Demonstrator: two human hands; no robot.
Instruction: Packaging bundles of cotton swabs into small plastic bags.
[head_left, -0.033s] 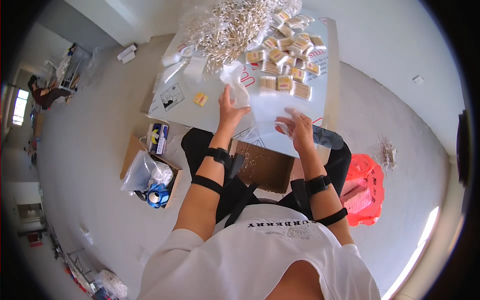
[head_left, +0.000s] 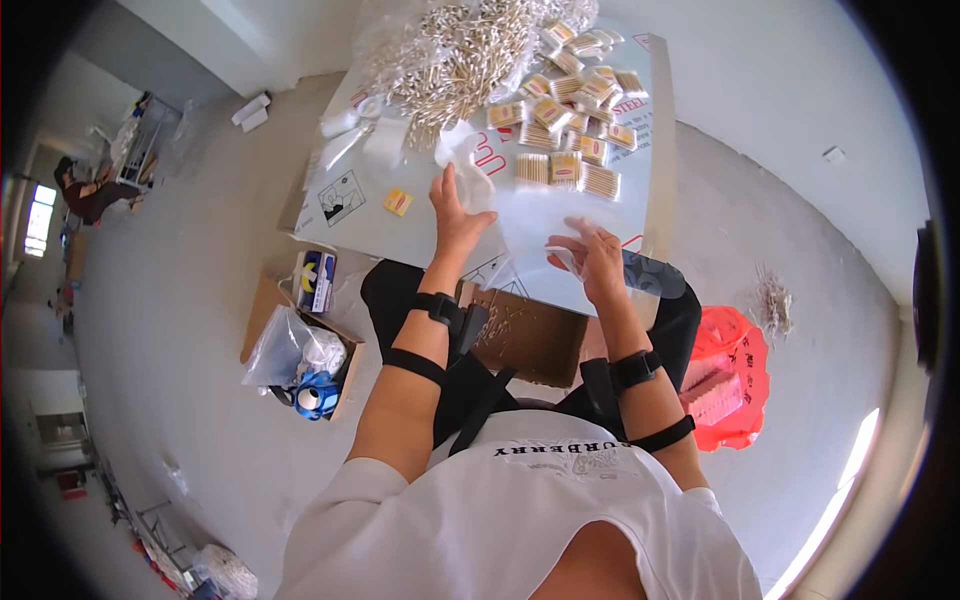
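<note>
White shirt (head_left: 500, 500) is worn, dark trousers (head_left: 680, 325) below; both forearms are strapped in black. Between the knees, an open cardboard box (head_left: 550, 345) is set under the near edge of the worktop (head_left: 400, 240); a few loose swabs (head_left: 505, 318) are scattered inside.

Hands are held over the near part of the worktop. Right hand (head_left: 600, 262): half curled, clear film (head_left: 530, 235) seen at its fingers; whether it is gripped cannot be told. Left hand (head_left: 460, 220): open, thumb and forefinger spread wide, nothing seen clasped; white film (head_left: 470, 185) is seen just beyond, in the gap; contact unclear.

Floor to the left: a carton (head_left: 347, 385) is filled with a clear bag (head_left: 280, 345) and a blue item (head_left: 316, 396). Floor to the right: a red bag (head_left: 745, 425) is laid open with pink pieces (head_left: 715, 400) in it; stray sticks (head_left: 773, 305) are heaped nearby.

Further up the worktop, a small yellow card (head_left: 398, 202) is placed to the left. Swab packs (head_left: 565, 168) with yellow labels are piled at right; a big swab heap (head_left: 460, 65) is spread at the far end, partly wrapped in clear plastic. Far left, a seated person (head_left: 95, 195) is seen.
</note>
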